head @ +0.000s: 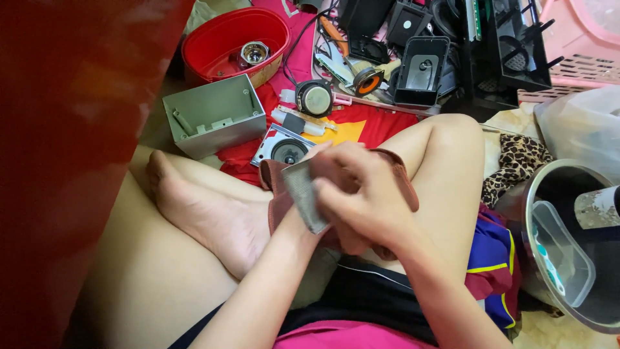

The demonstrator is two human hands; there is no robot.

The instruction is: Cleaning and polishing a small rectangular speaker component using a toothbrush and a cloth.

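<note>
Wiping step in hand: right hand (pixel 361 194) fingers pinching brown cloth (pixel 278 194) against grey flat panel (pixel 303 194), left hand (pixel 336 236) gripping beneath; next, steady rubbing.

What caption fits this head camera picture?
Both hands, right hand over left hand, hold a grey mesh panel above scattered speaker parts.

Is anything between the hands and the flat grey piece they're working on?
Nothing visible. The right hand lies directly on the flat grey piece; the left hand, mostly hidden beneath, supports it along with a brown cloth.
</note>
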